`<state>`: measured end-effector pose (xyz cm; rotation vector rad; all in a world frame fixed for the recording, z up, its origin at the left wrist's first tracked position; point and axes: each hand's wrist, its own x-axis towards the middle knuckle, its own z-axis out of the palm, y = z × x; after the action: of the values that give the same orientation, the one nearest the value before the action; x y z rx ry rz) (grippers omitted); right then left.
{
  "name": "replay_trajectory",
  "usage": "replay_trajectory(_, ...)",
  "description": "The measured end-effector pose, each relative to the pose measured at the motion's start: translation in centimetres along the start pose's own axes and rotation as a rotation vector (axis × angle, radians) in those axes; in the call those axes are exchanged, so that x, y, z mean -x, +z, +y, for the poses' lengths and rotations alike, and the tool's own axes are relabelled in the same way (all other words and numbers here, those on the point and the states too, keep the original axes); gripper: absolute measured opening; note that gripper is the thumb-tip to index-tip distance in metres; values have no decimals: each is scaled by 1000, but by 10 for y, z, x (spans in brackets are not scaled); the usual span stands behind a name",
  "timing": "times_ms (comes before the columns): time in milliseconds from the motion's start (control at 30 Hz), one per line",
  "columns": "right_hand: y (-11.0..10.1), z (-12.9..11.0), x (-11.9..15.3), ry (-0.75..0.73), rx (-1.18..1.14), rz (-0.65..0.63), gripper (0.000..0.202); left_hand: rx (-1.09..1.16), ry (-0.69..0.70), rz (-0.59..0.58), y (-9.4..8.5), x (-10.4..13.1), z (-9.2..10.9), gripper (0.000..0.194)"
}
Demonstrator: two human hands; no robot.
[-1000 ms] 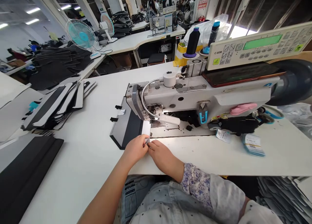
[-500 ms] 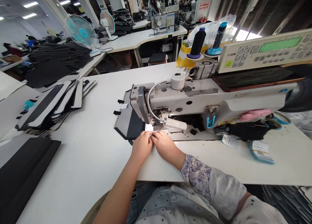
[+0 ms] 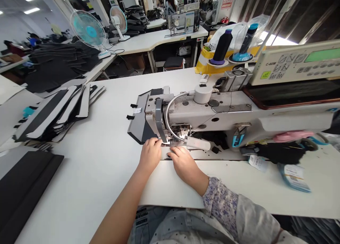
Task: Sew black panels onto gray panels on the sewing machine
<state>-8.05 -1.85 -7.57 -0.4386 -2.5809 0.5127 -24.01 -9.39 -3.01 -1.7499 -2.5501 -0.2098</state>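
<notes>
Lighting: bright overall. Ceiling tubes [image 3: 32, 9], lit, ten o'clock. Glaring white gap [image 3: 278, 38], two o'clock, blown out; wall around it dim. Small bright glow at the machine's [image 3: 236, 114] needle, centre. Desk [image 3: 101, 130] pale, evenly lit.
Quality: wide-angle stretch toward edges; cards [image 3: 295, 177], four o'clock, blurred; far background soft.

Two bare hands, backs uppermost, with fingertips near each other but apart.
The ungloved left hand [image 3: 151, 154], its fingers bent, sits slightly farther forward, at the end of a bare left forearm [image 3: 126, 202] slanting up from the lower left. The ungloved right hand [image 3: 186, 166] angles inward from the lower right, fingers curled, its right forearm [image 3: 221, 198] covered by a pale cloth sleeve with a purple-flowered cuff. Both palms are hidden.
</notes>
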Motion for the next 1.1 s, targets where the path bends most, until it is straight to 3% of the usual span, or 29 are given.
replay_trajectory(167,3,-1,0,10,-13,40,34,72,10,70,6,-10,-10,35)
replay_trajectory(433,1,-2,0,-36,-7,62,29,149,38,177,19,-1,-13,36)
replay_trajectory(667,0,-2,2,-88,2,73,25,105,31,136,12,-2,-7,27)
replay_trajectory(767,-4,-3,8,-107,-18,65,23,83,63,58,-3,26,-8,33)
replay_trajectory(867,-6,-4,15,-138,-30,53,22,72,138,-14,-15,86,-15,62)
replay_trajectory(933,-6,-4,17,-162,-14,53,21,87,173,-43,-18,130,-20,69)
replay_trajectory(1033,-4,-7,14,-181,18,43,20,110,153,-32,-21,173,-23,58)
replay_trajectory(1100,-4,-10,12,-175,-1,27,20,130,107,7,-24,178,-23,43)
